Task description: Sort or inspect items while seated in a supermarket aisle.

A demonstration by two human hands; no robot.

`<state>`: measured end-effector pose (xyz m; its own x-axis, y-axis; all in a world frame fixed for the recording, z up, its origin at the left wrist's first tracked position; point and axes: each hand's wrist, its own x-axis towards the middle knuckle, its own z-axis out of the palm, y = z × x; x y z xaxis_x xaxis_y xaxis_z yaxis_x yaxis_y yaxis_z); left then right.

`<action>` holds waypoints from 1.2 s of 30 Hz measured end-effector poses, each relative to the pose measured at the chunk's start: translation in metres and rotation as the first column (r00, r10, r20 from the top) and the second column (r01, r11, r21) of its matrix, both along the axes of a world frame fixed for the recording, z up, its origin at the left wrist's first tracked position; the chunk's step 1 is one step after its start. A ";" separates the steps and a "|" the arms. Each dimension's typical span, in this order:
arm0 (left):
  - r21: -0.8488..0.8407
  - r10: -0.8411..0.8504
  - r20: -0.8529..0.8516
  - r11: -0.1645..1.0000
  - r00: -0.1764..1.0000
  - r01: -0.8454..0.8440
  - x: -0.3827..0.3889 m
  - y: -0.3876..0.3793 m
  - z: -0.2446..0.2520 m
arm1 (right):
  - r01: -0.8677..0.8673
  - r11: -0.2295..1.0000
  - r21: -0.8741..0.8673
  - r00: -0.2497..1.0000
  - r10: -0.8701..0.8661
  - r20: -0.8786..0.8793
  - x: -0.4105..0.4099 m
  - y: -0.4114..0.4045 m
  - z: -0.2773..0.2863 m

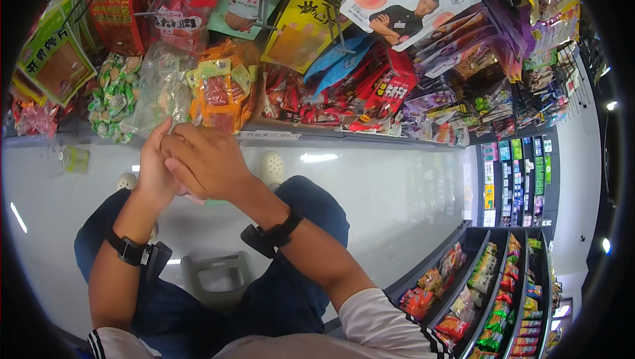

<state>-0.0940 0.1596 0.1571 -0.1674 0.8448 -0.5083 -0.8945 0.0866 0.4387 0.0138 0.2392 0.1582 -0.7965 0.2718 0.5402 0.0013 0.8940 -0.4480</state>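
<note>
My left hand (158, 168) and my right hand (206, 160) are together in front of the shelf, the right one laid over the left. Part of something thin, pinkish and green, shows just below them; whether a hand grips it is hidden. Directly beyond the fingertips lie a clear plastic bag (166, 91) and an orange snack packet (218, 91). Green-and-white wrapped sweets (115, 93) are heaped to the left of the bag. A black strap sits on each wrist.
Snack packets hang from metal hooks above the shelf edge (347, 137). Red packets (307, 106) fill the shelf to the right. A grey plastic stool (218, 299) stands between my legs. A green-labelled container (75, 159) is at the left. Tiered racks of snacks (488, 279) stand at the lower right.
</note>
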 end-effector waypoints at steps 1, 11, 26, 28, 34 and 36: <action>0.003 0.010 -0.014 1.000 1.000 -0.010 -0.001 -0.002 -0.002 | -0.004 1.000 -0.004 1.000 0.004 -0.002 -0.001 -0.001 -0.001; 0.027 -0.008 0.046 1.000 0.999 0.006 0.007 0.000 -0.014 | 0.134 0.879 -0.458 0.982 -0.180 -0.059 -0.007 -0.019 -0.019; 0.083 -0.308 -0.278 0.936 0.910 0.342 0.017 0.000 -0.034 | -0.144 -0.071 -0.987 0.908 -0.407 -0.103 -0.004 -0.022 -0.046; 0.062 -0.335 -0.353 0.923 0.874 0.379 0.015 -0.001 -0.036 | -0.140 -0.084 -0.987 0.914 -0.394 -0.096 -0.002 -0.025 -0.051; 0.034 -0.454 -0.422 0.857 0.785 0.514 0.009 -0.002 -0.019 | -0.288 -0.329 -0.899 0.924 -0.341 -0.171 0.006 -0.013 -0.052; 0.159 -0.424 -0.411 0.839 0.808 0.521 0.002 -0.004 -0.030 | -0.343 -0.375 -0.861 0.917 -0.332 -0.220 0.005 -0.006 -0.055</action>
